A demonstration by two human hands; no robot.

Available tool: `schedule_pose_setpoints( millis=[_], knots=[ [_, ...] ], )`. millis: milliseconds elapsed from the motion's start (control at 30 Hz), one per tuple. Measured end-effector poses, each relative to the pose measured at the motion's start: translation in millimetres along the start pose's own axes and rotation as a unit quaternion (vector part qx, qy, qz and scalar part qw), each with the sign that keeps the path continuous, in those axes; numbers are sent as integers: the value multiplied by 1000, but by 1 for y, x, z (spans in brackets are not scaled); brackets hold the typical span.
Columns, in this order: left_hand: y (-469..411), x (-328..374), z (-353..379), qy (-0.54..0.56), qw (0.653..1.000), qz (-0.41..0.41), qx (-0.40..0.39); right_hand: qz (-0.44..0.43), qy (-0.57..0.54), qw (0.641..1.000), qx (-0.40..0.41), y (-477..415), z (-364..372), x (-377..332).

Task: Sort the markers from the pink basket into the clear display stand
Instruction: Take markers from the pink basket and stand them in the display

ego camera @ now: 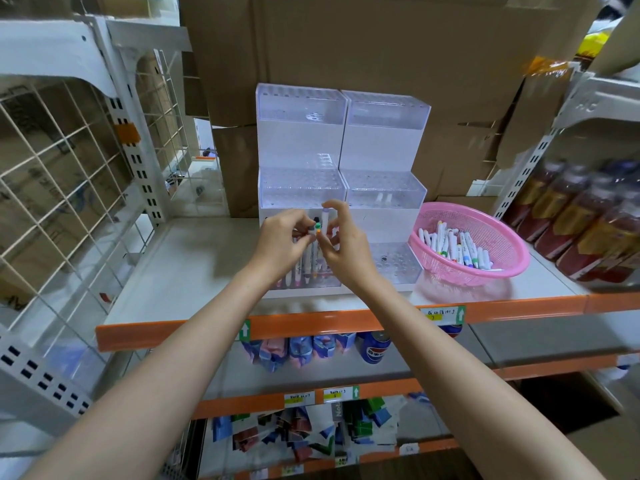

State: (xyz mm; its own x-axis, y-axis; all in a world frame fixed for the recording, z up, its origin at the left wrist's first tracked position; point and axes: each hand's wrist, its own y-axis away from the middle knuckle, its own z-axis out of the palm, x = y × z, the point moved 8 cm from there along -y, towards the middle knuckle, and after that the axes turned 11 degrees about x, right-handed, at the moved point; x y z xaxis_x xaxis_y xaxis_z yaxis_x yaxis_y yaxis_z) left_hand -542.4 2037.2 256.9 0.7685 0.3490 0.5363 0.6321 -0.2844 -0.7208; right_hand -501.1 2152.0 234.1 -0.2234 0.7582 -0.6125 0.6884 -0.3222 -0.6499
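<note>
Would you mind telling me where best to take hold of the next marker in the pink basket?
Probably pinch a top marker mid-barrel from above with the right hand: they lie flat in a heap, and the basket is open only upward, on that side.

The clear stand [341, 140] sits upright on the shelf: two stepped acrylic units side by side, each with three tiers with holes in the top. The lowest left tier holds a row of markers [304, 268] standing on end. Over them, the right hand [343, 244] pinches an upright purple-capped marker [325, 218], and the left hand [280, 237] pinches a green-tipped marker [317, 224]. At 3 o'clock, just beside the stand, the pink basket [498, 226] holds a loose pile of white pens [457, 247], mostly pointing toward 12 o'clock.
</note>
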Motion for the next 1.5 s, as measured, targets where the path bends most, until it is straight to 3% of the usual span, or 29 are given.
schedule_pose_setpoints(
  millis=[367, 600, 1067, 1500],
  knots=[
    [5, 3, 6, -34, 998, 54, -24, 4, 0, 1000, 0, -1, -1, 0],
    [16, 12, -2, -105, 984, 140, -29, 12, -9, 1000, 6, 3, 0, 1],
    [34, 11, -13, -158, 970, 183, -27, 11, -7, 1000, 13, 7, -4, -1],
    [35, 10, -16, -174, 969, 169, -45, 3, 38, 999, 7, 16, -6, 2]
  ],
)
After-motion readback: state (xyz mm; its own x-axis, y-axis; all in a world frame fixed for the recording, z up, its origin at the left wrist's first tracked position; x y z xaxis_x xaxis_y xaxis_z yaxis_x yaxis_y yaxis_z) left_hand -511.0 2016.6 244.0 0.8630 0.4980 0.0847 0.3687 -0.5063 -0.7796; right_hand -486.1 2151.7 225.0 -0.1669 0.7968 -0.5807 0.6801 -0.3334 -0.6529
